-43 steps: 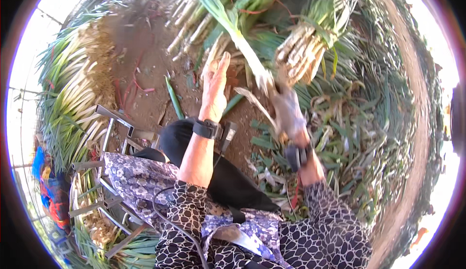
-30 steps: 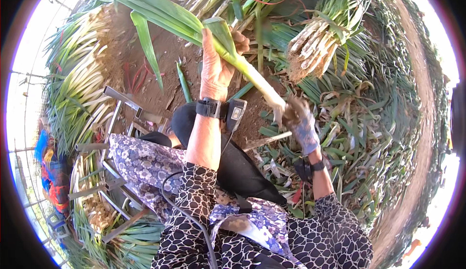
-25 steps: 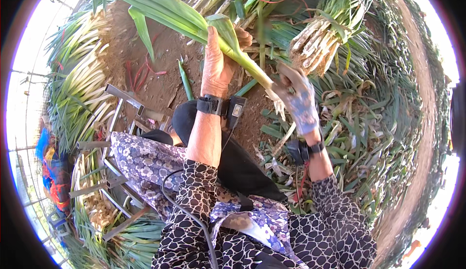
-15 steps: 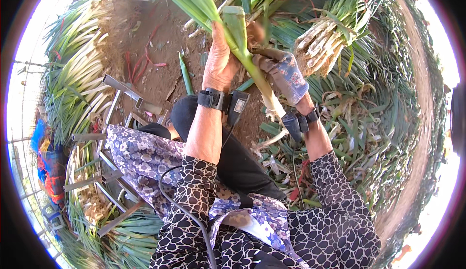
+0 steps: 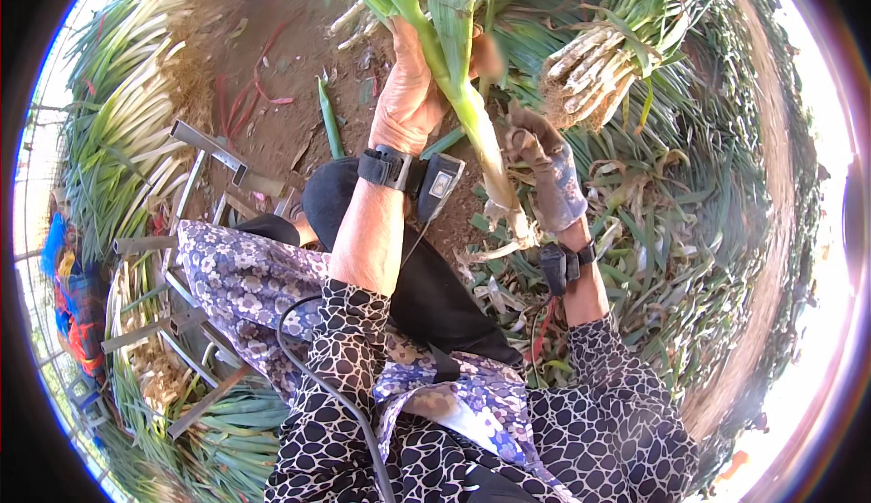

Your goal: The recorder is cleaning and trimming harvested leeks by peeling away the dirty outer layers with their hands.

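Note:
A thick green onion (image 5: pixel 469 108) slants down across the middle, its leaves up and its pale root end low. My bare left hand (image 5: pixel 408 95) is wrapped round its upper stalk, just below where the leaves part. One leaf beside the stalk is cut off square. Right of the lower stalk is my gloved right hand (image 5: pixel 549 167), slightly apart from it. Its fingers are curled in; whether a thin piece is pinched in them is hidden. Loose skin and roots (image 5: pixel 508 226) hang at the onion's lower end.
A long row of green onions (image 5: pixel 136 122) lies at left, white ends inward. A tied bundle (image 5: pixel 590 77) rests at upper right on leafy heaps. Leaf scraps (image 5: pixel 626 258) cover the ground at right. A metal frame (image 5: pixel 204 154) stands left of my knee; red string (image 5: pixel 259 86) lies on soil.
My right hand has come off the stalk and moved slightly down and right, its fingers curling. The left hand still grips the onion, which hangs a little more upright.

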`<state>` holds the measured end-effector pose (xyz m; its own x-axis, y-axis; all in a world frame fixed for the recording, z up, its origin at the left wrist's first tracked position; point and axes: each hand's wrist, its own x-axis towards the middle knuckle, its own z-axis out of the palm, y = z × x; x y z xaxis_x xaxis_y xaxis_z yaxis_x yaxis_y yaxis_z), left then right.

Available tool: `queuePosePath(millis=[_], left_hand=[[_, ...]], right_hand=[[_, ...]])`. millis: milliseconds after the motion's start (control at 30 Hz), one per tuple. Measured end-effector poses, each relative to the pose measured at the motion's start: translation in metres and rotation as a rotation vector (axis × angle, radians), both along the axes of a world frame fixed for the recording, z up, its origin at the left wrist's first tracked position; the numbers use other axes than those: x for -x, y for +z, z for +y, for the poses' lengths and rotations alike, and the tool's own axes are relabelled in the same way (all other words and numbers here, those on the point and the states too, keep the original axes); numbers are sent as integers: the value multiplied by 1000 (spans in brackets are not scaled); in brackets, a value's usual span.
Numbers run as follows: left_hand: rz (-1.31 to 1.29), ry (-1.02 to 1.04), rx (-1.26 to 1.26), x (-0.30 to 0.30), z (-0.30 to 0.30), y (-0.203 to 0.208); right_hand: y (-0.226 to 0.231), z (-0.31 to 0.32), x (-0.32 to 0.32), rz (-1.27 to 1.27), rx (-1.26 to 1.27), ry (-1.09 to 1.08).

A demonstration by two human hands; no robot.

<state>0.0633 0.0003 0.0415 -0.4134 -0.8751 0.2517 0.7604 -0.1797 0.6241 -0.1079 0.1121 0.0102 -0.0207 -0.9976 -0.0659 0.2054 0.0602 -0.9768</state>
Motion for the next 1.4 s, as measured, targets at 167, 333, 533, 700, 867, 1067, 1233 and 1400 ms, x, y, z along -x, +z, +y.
queuePosePath(millis=[167, 333, 533, 700, 867, 1067, 1233, 1400], left_hand=[[-20, 12, -99, 15, 14, 6], [-127, 21, -67, 14, 18, 13], [55, -97, 5, 21, 11, 4], [161, -141, -99, -6, 4, 4], [218, -36, -73, -1, -7, 1], [268, 122, -112, 6, -13, 10], [192, 203, -138, -11, -8, 7], [131, 301, -207, 5, 2, 11]], right_hand=[[51, -21, -20, 414, 100, 74], [33, -28, -17, 234, -11, 10], [-61, -12, 18, 1258, 642, 219], [-105, 70, 50, 1626, 290, 500], [-235, 228, 156, 1239, -551, 114], [-222, 345, 241, 1300, -533, -68], [-78, 171, 149, 1199, -538, -393], [30, 38, 19, 963, 176, -496]])
